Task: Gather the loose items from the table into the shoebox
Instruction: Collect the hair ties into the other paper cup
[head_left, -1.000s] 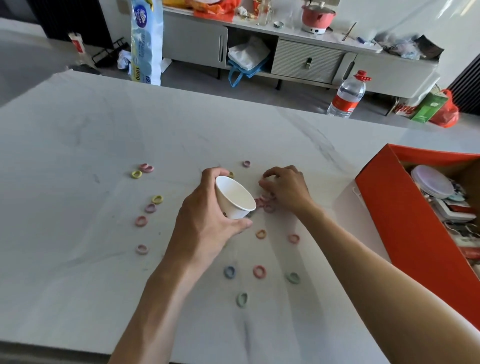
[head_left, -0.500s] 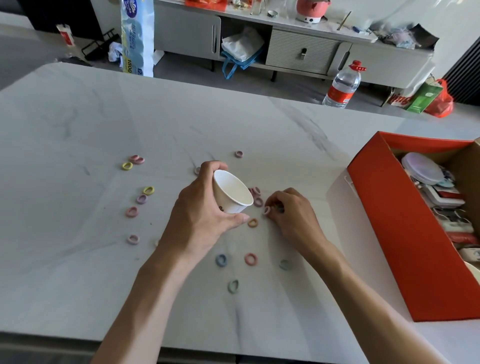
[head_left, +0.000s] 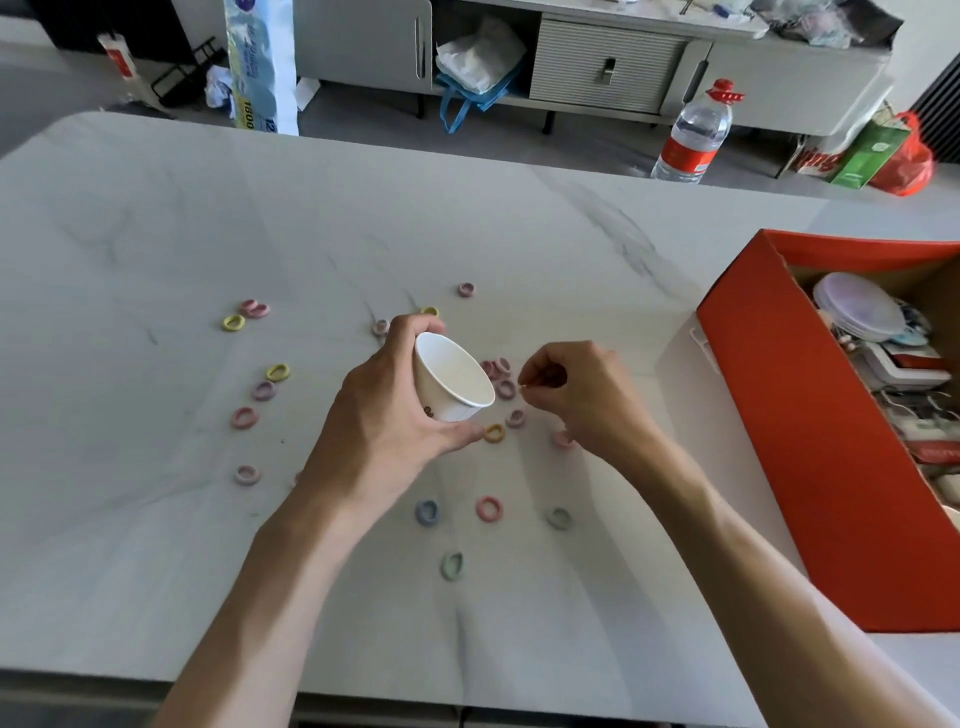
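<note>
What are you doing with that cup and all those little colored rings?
A person is tidying up. The left hand holds a white paper cup, tipped toward the right hand. The right hand's fingers are curled and seem to pinch a small ring right beside the cup's rim. Many colored rings lie scattered on the table. The orange shoebox sits open to the right with other things already inside.

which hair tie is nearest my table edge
The pale green hair tie, alone in front of the blue hair tie and pink hair tie; all others lie farther away.
</note>
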